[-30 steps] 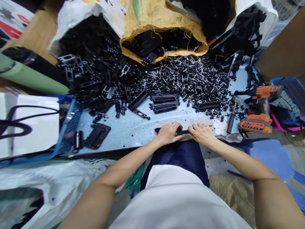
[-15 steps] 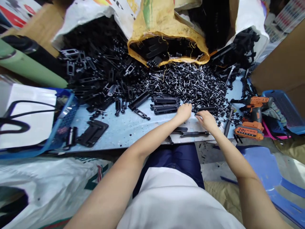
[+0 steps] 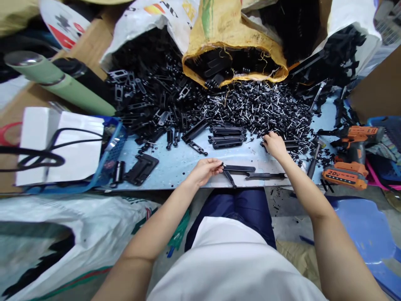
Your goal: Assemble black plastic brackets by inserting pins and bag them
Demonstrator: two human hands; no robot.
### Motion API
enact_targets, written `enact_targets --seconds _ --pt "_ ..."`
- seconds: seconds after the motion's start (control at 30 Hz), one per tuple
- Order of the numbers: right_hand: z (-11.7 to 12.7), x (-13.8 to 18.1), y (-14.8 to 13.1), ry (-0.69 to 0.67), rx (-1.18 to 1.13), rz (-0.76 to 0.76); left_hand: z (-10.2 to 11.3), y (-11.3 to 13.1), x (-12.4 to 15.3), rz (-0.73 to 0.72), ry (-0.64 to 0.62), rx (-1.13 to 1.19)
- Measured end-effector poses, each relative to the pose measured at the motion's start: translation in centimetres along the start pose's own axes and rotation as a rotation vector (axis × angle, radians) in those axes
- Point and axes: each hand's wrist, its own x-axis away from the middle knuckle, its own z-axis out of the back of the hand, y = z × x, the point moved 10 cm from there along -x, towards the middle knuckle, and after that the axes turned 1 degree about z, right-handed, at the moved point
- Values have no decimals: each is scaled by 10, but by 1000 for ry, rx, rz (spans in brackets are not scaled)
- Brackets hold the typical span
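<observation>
My left hand (image 3: 205, 170) is near the front edge of the pale blue table (image 3: 178, 165), its fingers pinched on a small pin at the left end of a long black plastic strip (image 3: 239, 169). My right hand (image 3: 274, 144) reaches farther out, fingers curled at the edge of a heap of small black-headed metal pins (image 3: 257, 106); what it holds is hidden. A second black strip (image 3: 266, 176) lies by the table's front edge. A stack of black strips (image 3: 227, 136) sits between the hands and the heap.
Sacks of black plastic parts (image 3: 234, 50) lie open at the back, spilling a pile (image 3: 150, 100). An orange cordless drill (image 3: 352, 154) and a hammer (image 3: 313, 156) lie at right. A blue basket (image 3: 108, 163) stands at left, a blue chair (image 3: 366, 221) at lower right.
Both hands left the strip at the front edge and reached to the pin heap. The left hand has since come back to the strip's end; the right stays at the heap.
</observation>
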Motion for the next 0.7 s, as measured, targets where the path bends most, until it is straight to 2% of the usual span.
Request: enact_targets --seconds 0.17,0.27,0.33,0.43,0.57,0.63,0.7 --pt "5 5 -10 81 -29 66 -1 -5 -1 -24 12 -24" --pt "4 3 -27 87 -73 163 -6 -3 -8 -55 -6 -158" --pt "0 -2 -39 68 -89 211 -2 -1 -12 -114 39 -272" --pt "-4 -9 -52 48 -115 265 -2 15 -7 -388 133 -522" --pt "6 1 -51 103 -331 312 -28 29 26 -887 216 -1025" --pt "16 17 -47 150 -514 346 -39 25 37 -1044 262 -1256" --pt "24 39 -45 178 -660 384 -45 21 41 -1137 279 -1394"
